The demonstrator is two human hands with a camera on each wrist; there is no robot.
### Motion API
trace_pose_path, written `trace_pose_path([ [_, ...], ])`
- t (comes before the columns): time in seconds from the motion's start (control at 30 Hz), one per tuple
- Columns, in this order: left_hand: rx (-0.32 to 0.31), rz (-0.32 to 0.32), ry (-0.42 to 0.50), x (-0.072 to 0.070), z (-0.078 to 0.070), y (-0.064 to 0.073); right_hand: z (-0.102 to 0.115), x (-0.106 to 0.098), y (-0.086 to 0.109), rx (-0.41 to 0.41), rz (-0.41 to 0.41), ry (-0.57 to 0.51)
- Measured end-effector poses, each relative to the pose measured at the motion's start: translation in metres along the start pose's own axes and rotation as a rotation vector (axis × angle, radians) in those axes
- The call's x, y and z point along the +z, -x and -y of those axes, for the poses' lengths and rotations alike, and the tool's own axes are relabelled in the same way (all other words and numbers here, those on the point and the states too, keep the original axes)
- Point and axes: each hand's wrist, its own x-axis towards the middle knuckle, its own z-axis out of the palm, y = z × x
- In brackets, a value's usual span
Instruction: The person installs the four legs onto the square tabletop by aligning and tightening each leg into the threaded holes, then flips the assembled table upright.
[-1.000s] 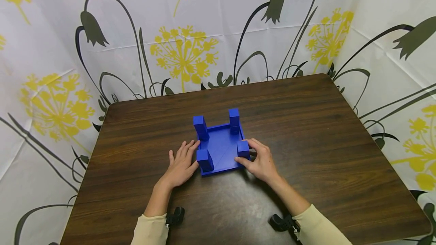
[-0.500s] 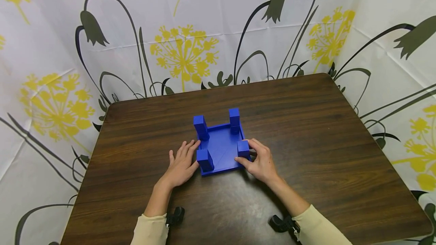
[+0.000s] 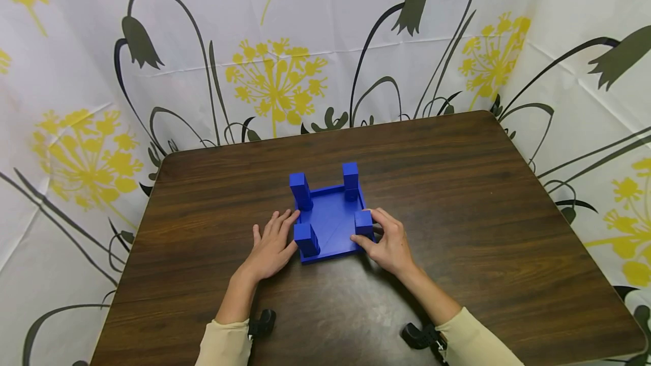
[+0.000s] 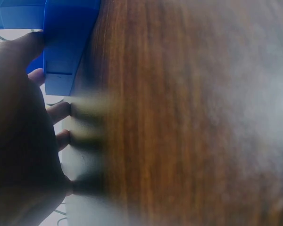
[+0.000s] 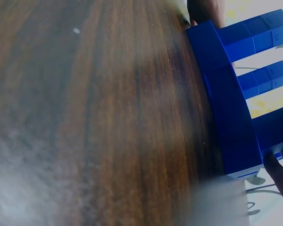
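Observation:
A blue square base [image 3: 330, 219] with a low rim lies on the table, an upright blue post at each corner. My right hand [image 3: 390, 244] pinches the near right post [image 3: 363, 220] between thumb and fingers. On the other side, my left hand [image 3: 270, 250] lies with fingers spread, thumb and index tip against the base's left side by the near left post [image 3: 306, 239]. The far left post [image 3: 300, 188] and far right post [image 3: 350, 177] stand untouched. In the right wrist view, fingers [image 5: 280, 174] wrap the post [image 5: 273, 127] low down, near the base's wall [image 5: 228, 108].
The brown wood-grain table [image 3: 473, 230] extends on all sides of the base. Behind it hangs a white curtain [image 3: 203, 16] printed with flowers. Each wrist wears a black camera band, such as the right wrist camera [image 3: 418, 335].

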Motion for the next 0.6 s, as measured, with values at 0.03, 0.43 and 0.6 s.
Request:
trace_pose_path([
  [0.03,-0.002,0.002,0.002,0.0,0.0004,-0.0001,-0.0001,-0.0001,-0.0001,0.001,0.003,-0.001],
  [0.43,-0.002,-0.002,-0.001,0.0005,0.0009,-0.0004,-0.0017,-0.0035,-0.0022,0.043,0.061,-0.01],
  [0.6,0.004,-0.01,-0.007,-0.0016,-0.0025,-0.0005,-0.0028,-0.0047,-0.0032,0.044,0.079,-0.006],
])
